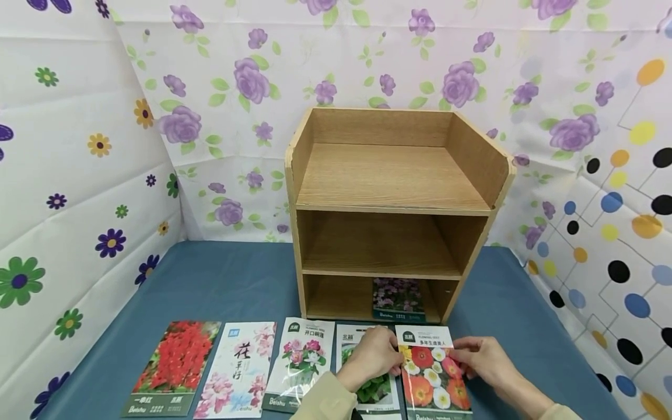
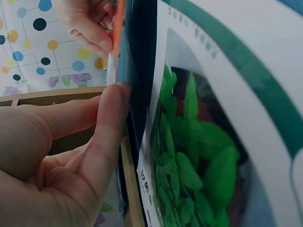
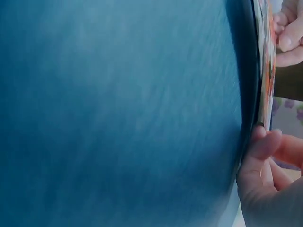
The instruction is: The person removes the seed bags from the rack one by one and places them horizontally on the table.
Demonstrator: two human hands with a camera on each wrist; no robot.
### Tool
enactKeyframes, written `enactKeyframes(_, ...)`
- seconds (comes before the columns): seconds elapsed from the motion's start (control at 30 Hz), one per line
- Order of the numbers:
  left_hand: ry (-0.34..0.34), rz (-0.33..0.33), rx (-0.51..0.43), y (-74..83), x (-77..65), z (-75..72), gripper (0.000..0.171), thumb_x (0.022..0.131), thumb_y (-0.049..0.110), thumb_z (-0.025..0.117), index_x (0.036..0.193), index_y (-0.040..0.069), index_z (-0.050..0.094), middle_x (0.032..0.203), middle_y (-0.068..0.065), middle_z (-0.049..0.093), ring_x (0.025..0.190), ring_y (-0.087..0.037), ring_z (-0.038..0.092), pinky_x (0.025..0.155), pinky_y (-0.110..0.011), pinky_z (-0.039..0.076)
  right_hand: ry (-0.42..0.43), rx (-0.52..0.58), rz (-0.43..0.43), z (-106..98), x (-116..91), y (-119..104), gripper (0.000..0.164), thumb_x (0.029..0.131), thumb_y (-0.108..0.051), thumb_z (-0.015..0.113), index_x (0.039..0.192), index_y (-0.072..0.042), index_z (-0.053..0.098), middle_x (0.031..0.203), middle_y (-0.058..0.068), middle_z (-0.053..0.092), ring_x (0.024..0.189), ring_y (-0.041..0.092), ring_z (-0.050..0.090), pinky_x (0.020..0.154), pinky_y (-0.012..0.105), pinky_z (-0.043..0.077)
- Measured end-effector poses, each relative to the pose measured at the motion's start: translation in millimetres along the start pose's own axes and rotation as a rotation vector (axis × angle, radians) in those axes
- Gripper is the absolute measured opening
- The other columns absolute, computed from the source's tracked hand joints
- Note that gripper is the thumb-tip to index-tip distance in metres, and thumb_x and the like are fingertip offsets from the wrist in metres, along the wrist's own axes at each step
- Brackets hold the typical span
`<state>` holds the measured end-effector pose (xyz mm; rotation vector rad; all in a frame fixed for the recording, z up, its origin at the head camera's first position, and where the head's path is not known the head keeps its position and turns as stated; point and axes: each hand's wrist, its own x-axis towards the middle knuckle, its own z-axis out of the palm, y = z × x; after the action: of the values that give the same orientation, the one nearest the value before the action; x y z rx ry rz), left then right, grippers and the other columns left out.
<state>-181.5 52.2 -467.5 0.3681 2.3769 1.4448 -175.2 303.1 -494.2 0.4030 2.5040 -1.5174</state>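
Note:
A seed packet (image 1: pixel 434 373) with red, orange and white flowers lies at the right end of a row on the blue cloth. My left hand (image 1: pixel 371 357) pinches its left edge between thumb and fingers. On the opposite edge, my right hand (image 1: pixel 485 363) pinches it too. In the left wrist view the packet is seen edge-on, beside the fingertips of my left hand (image 2: pixel 80 151). The right wrist view has my right hand (image 3: pixel 272 175) at the packet's near edge. Under my left forearm, a green-leaf packet (image 1: pixel 380 392) is partly hidden.
Left along the row lie a pink-flower packet (image 1: pixel 301 364), a white packet with pink blossoms (image 1: pixel 238 370) and a red-flower packet (image 1: pixel 173 367). Behind stands a wooden shelf unit (image 1: pixel 394 175); a purple-flower packet (image 1: pixel 398 298) is on its bottom level. Patterned sheets (image 1: pixel 252 128) surround the table.

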Motion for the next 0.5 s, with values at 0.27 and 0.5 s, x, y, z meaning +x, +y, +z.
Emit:
enactKeyframes(0.27, 0.006, -0.011, 0.102, -3.8, 3.9, 1.6, 0.034, 0.083, 0.002, 0.071, 0.054, 0.008, 0.054, 0.049, -0.006, 0.060, 0.045, -0.016, 0.062, 0.042, -0.024, 0.042, -0.021, -0.177, -0.059, 2, 6, -8, 0.014, 0.083, -0.007, 0.077, 0.092, 0.002, 0.072, 0.067, 0.007, 0.066, 0.053, 0.019, 0.062, 0.049, 0.033, 0.052)
enactKeyframes(0.5, 0.022, -0.013, 0.141, -2.8, 6.0, 5.1, 0.023, 0.083, 0.003, 0.074, 0.064, 0.005, 0.061, 0.050, -0.004, 0.059, 0.045, -0.016, 0.061, 0.045, -0.024, 0.046, -0.010, -0.313, -0.083, 2, 8, -16, 0.008, 0.082, -0.007, 0.078, 0.083, -0.004, 0.071, 0.062, 0.005, 0.064, 0.050, 0.018, 0.062, 0.047, 0.031, 0.052)
